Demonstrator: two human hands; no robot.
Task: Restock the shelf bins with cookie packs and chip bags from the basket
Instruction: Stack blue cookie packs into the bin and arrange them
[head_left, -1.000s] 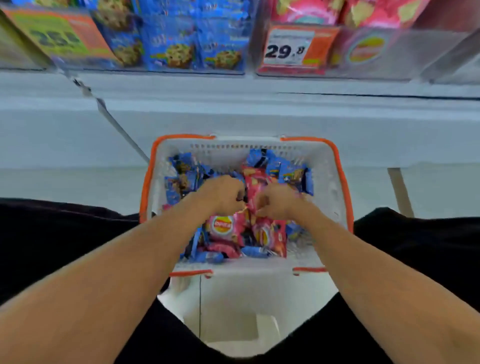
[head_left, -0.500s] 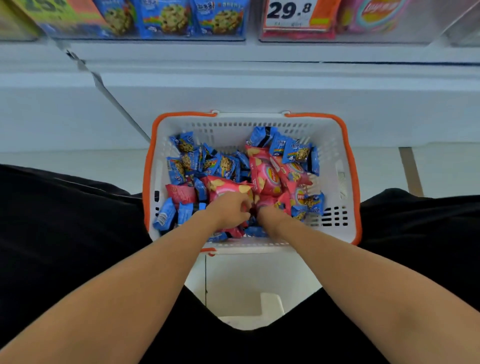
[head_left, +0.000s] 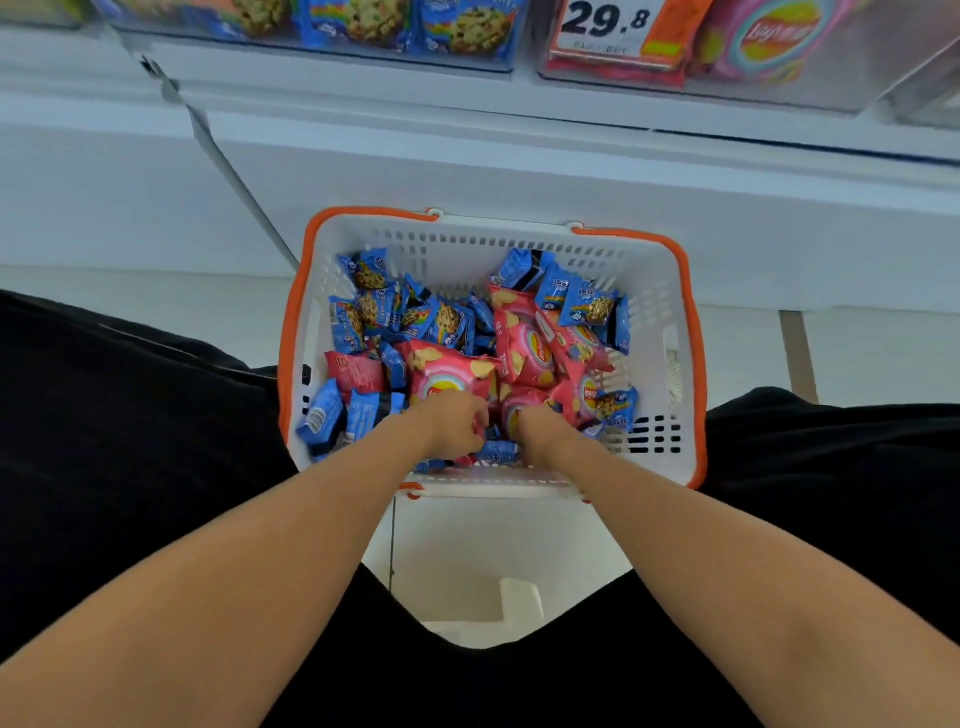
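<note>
A white basket with an orange rim stands on the floor below the shelf. It holds several blue cookie packs and pink chip bags. My left hand is in the near part of the pile, fingers curled on the lower edge of a large pink chip bag. Beside it, my right hand curls down onto another pink chip bag, its fingertips hidden. Above, one clear shelf bin holds cookie packs and another holds chip bags.
An orange and white price tag reading 29.8 hangs on the chip bin's front. The white shelf base runs behind the basket. My legs in black flank the basket on both sides, on a pale floor.
Both hands have moved from the middle of the basket toward its near side and sunk lower into the pile. The view has tilted, so less of the shelf bins shows.
</note>
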